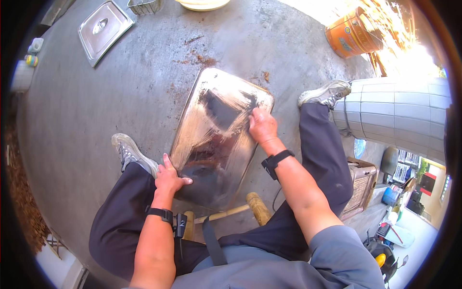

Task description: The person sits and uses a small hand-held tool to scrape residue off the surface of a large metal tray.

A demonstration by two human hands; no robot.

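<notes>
A rectangular metal tray (226,139) with rounded corners lies on the concrete floor between my feet. Its shiny surface carries dark, sooty patches and pale, streaky smears. My left hand (168,179) rests on its near left edge, fingers spread and thumb stretched over the surface. Near the far right corner, my right hand (263,126) is closed and pressed against the tray. Whatever lies under those fingers is hidden.
At the far left lies a metal lid (105,29) with a handle, beside a wire basket (145,6) and a yellowish basin (202,4). An orange bucket (353,34) sits far right, near a tiled pillar (394,113). Reddish-brown debris (206,61) dots the floor beyond the tray.
</notes>
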